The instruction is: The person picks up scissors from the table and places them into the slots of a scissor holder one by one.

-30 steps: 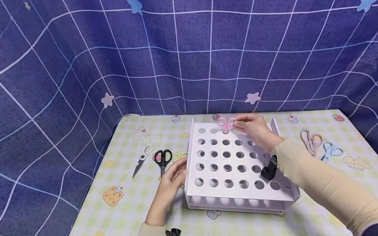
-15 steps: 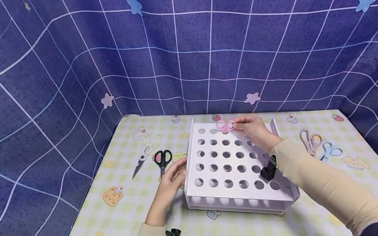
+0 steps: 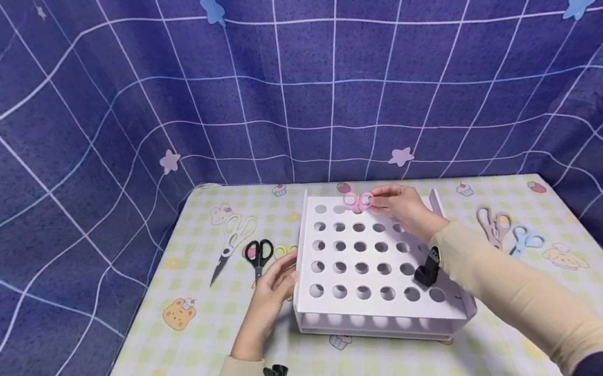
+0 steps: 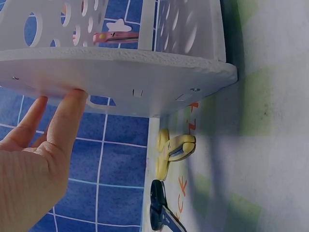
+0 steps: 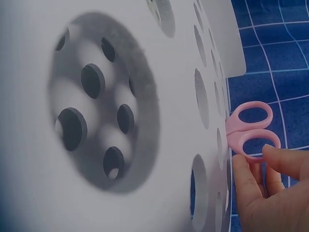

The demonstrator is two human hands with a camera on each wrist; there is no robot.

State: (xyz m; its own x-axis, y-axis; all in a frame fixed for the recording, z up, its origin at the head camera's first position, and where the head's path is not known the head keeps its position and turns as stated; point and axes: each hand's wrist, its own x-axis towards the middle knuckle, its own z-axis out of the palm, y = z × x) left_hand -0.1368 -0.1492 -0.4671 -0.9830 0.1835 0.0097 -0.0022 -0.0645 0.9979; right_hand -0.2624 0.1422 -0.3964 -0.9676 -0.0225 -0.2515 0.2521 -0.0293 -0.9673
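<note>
From the head view, we see the pink scissors [image 3: 359, 204] at the far row of the white rack [image 3: 372, 258], in the third hole from its left side. The right hand [image 3: 403, 205] is the nearer one, pinching one loop; the scissors lie just to its left. Our left hand [image 3: 271, 291] touches the rack's left side, fingers relaxed and holding nothing, well apart from the loops. Left of the rack lie white scissors [image 3: 231, 236], black scissors [image 3: 259, 254] and, partly hidden, yellow scissors [image 3: 285, 251]; right of it, mauve scissors [image 3: 488, 226] and blue scissors [image 3: 525, 238].

From the left wrist view, we find our fingertips against the outside of the rack's side wall. Inside the rack, pink blades show between the upper and lower perforated panels, their long axis square to both; whether the tip enters the lower panel we cannot tell.

From the right wrist view, thumb and finger hold the nearer loop, and both loops stand out beyond the rack's top panel. Through the rack's large near hole, we see the second panel with its own holes.
</note>
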